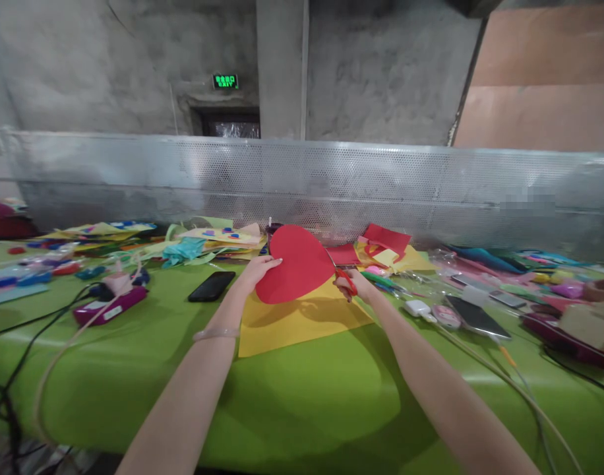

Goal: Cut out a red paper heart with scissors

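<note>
A red paper heart (296, 267) is held up over the table, its left edge pinched in my left hand (260, 270). My right hand (359, 285) grips a pair of scissors (350, 282) by the red handles. The metal blades lie along the heart's right edge; whether they stand apart I cannot tell. Beneath the heart lies a yellow paper sheet (302, 326), with shadows of the hands and heart on it.
The table has a green cover (306, 396). A black phone (211, 286) lies left of the yellow sheet, and a purple power strip (111, 307) further left. Red and yellow paper scraps (388, 247), a second phone (477, 315) and cables are to the right. A perforated metal panel (332, 178) borders the back.
</note>
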`<state>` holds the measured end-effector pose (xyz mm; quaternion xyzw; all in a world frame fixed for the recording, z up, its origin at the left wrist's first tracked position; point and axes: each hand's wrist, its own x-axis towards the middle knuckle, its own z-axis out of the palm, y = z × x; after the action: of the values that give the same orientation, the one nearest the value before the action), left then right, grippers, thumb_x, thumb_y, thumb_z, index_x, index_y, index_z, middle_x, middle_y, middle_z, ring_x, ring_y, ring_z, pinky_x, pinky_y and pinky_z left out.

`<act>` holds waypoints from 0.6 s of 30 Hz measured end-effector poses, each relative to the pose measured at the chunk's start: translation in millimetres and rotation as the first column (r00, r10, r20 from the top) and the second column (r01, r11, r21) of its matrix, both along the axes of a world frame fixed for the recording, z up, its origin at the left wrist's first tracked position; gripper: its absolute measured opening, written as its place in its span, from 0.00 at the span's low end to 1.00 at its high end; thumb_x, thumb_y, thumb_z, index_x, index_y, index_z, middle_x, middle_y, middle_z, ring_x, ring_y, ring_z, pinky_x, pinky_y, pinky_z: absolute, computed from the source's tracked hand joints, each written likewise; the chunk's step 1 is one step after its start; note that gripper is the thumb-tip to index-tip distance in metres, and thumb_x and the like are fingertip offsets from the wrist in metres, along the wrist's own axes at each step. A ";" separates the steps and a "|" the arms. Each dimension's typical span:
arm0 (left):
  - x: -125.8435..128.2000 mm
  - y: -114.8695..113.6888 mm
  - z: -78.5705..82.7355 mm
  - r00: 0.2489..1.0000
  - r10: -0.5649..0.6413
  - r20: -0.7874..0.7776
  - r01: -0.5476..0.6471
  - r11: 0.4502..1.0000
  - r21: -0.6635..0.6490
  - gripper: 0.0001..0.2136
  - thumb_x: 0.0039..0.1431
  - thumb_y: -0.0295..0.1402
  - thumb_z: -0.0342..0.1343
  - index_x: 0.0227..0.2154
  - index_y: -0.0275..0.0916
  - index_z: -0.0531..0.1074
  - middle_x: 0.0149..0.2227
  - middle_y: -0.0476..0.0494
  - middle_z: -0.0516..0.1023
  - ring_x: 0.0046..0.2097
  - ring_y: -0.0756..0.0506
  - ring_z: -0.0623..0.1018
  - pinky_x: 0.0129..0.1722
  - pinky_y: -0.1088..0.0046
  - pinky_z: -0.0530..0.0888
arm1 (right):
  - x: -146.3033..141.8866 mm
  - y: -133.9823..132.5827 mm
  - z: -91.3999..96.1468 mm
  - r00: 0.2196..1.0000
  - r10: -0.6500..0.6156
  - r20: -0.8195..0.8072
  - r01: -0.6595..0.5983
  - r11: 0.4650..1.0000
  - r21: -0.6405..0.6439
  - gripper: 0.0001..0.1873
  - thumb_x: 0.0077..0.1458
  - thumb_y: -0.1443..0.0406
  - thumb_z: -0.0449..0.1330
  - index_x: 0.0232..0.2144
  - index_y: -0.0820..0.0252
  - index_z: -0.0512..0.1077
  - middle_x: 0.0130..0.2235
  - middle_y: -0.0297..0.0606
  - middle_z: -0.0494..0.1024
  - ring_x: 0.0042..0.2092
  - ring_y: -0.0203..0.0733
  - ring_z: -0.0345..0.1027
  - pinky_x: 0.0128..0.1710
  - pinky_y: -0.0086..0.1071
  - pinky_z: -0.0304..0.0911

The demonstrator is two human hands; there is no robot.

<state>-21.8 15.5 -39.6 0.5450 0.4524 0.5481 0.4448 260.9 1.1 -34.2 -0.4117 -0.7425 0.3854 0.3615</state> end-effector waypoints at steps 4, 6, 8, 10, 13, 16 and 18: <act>0.4 -0.7 0.8 1.000 0.012 -0.013 -0.012 1.000 0.002 0.15 0.39 0.43 0.65 0.28 0.38 0.76 0.29 0.44 0.81 0.33 0.42 0.80 0.35 0.68 0.74 | 0.2 -0.1 0.3 1.000 -0.001 -0.004 0.001 1.000 0.006 0.14 0.42 0.64 0.60 0.14 0.58 0.58 0.10 0.25 0.60 0.13 0.29 0.52 0.12 0.24 0.53; 0.3 -0.8 1.3 1.000 0.015 -0.020 -0.015 1.000 0.001 0.14 0.39 0.43 0.65 0.27 0.38 0.76 0.29 0.43 0.81 0.33 0.42 0.80 0.34 0.67 0.74 | 0.2 0.7 -0.1 1.000 -0.002 -0.006 0.002 1.000 0.006 0.14 0.42 0.64 0.60 0.14 0.58 0.58 0.11 0.25 0.60 0.13 0.28 0.52 0.12 0.24 0.53; 0.0 -0.7 1.5 1.000 0.015 -0.027 -0.016 1.000 -0.002 0.15 0.39 0.43 0.65 0.27 0.38 0.76 0.29 0.43 0.81 0.33 0.41 0.80 0.34 0.67 0.74 | -0.1 1.9 -0.9 1.000 -0.003 -0.010 0.003 1.000 0.002 0.14 0.42 0.63 0.60 0.14 0.58 0.58 0.11 0.25 0.60 0.13 0.28 0.52 0.11 0.24 0.53; -0.1 -0.5 1.4 0.999 0.017 -0.033 -0.017 1.000 -0.004 0.15 0.39 0.44 0.64 0.28 0.38 0.76 0.29 0.43 0.81 0.33 0.41 0.80 0.34 0.67 0.74 | -0.5 3.1 -2.0 1.000 -0.005 -0.014 0.005 1.000 -0.003 0.15 0.42 0.63 0.61 0.14 0.58 0.58 0.12 0.25 0.60 0.13 0.28 0.52 0.11 0.24 0.53; -0.2 -0.4 1.0 0.999 0.019 -0.038 -0.019 1.000 -0.001 0.15 0.39 0.44 0.64 0.28 0.38 0.76 0.30 0.43 0.81 0.33 0.41 0.80 0.35 0.67 0.74 | -1.0 3.7 -3.0 1.000 -0.011 -0.016 0.011 1.000 -0.007 0.15 0.42 0.63 0.61 0.15 0.58 0.58 0.12 0.24 0.59 0.13 0.28 0.52 0.11 0.24 0.53; -0.3 -0.4 0.6 0.999 0.019 -0.039 -0.019 1.000 0.001 0.16 0.39 0.44 0.64 0.28 0.38 0.76 0.29 0.43 0.81 0.33 0.42 0.79 0.34 0.67 0.74 | -0.9 3.0 -2.8 1.000 -0.018 -0.010 0.018 1.000 -0.004 0.15 0.42 0.63 0.61 0.15 0.58 0.57 0.12 0.24 0.59 0.13 0.28 0.53 0.11 0.24 0.54; -0.5 -0.3 0.6 0.999 0.018 -0.036 -0.017 1.000 0.002 0.16 0.39 0.44 0.64 0.28 0.38 0.76 0.29 0.43 0.81 0.32 0.42 0.79 0.33 0.67 0.74 | -0.5 2.3 -2.3 1.000 -0.025 -0.004 0.025 1.000 0.000 0.15 0.42 0.63 0.61 0.15 0.58 0.57 0.13 0.25 0.59 0.13 0.28 0.53 0.11 0.24 0.54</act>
<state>-22.3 15.2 -38.9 0.5512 0.4647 0.5424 0.4313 260.4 3.4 -36.5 -0.4203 -0.7365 0.3815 0.3679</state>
